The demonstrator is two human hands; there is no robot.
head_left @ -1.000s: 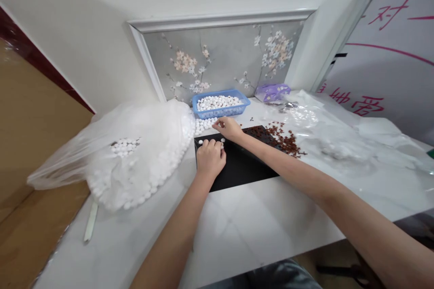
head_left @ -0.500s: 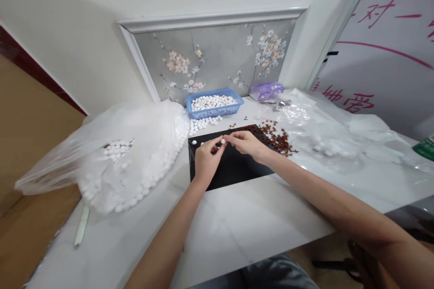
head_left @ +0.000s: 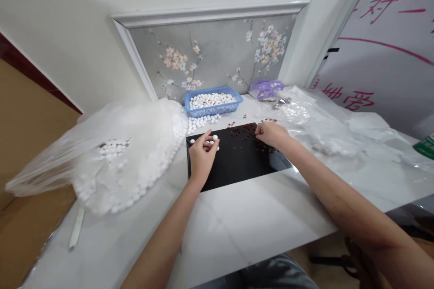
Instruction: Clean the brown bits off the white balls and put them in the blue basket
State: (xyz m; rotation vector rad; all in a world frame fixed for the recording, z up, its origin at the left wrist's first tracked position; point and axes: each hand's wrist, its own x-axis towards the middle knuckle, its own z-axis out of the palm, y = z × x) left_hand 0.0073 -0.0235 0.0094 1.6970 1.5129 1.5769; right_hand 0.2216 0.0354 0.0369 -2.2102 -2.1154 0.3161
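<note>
Between the thumb and fingertips of my left hand (head_left: 202, 156) is a small white ball (head_left: 215, 137). More white balls show beside and behind those fingers, over the left part of a black board (head_left: 233, 162). My right hand (head_left: 273, 135) is at the board's far right corner, its fingers pinched together among small reddish-brown star-shaped pieces (head_left: 244, 132). Whether a piece is between those fingertips is too small to make out.
Behind the board stands a blue basket (head_left: 213, 112) of white balls, with loose balls in front. A large clear bag (head_left: 135, 176) of white balls lies left. Plastic wrapping (head_left: 325, 133) and a purple packet (head_left: 266, 89) lie right. A pale strip (head_left: 77, 228) rests near the left edge.
My right hand has left the ball in my left hand and moved right to the brown pieces. My left hand has shifted slightly left and still pinches a white ball.
</note>
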